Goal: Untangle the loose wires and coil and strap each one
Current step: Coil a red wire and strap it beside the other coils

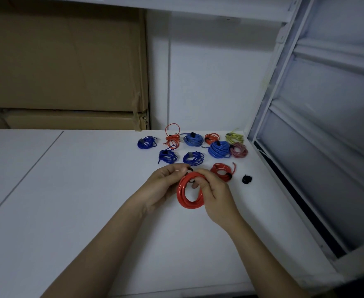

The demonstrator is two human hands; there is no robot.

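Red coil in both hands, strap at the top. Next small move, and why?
Probably wrap the black strap round the top of the red coil and close it. Both the left hand and the right hand grip the wound coil with the strap at the fingertips; whether it is fastened is hidden.
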